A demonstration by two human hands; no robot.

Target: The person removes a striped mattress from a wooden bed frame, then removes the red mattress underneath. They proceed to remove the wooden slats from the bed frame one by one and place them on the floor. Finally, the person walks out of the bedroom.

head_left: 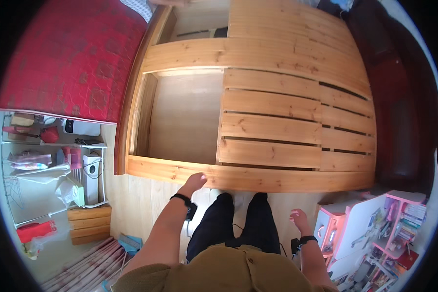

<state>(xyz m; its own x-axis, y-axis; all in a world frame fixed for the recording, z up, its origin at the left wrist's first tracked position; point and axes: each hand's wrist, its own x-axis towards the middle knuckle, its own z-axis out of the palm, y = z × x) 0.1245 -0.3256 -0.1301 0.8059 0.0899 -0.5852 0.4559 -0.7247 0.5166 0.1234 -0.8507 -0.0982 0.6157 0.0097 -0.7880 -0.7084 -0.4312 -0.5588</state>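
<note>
A wooden bed frame point(180, 168) spreads out in front of me. Slats point(272, 128) cover its right part, while the front left compartment point(185, 117) lies uncovered down to a pale board. My left hand point(196, 180) is by the front rail, its fingers curled in with nothing seen in them; whether it touches the rail I cannot tell. Low on the right, my right hand point(300, 219) hangs over the floor beside a pink and white desk point(355, 228), fingers loosely bent and apart, holding nothing. Black bands circle both wrists.
A second uncovered compartment point(199, 19) at the back holds dark items; part of another person's arm point(168, 2) shows there. A red mattress point(73, 58) stands left, above a cluttered white rack point(104, 170). Wooden boards point(89, 225) lie lower left; a dark red sofa-like piece point(394, 97) borders the right.
</note>
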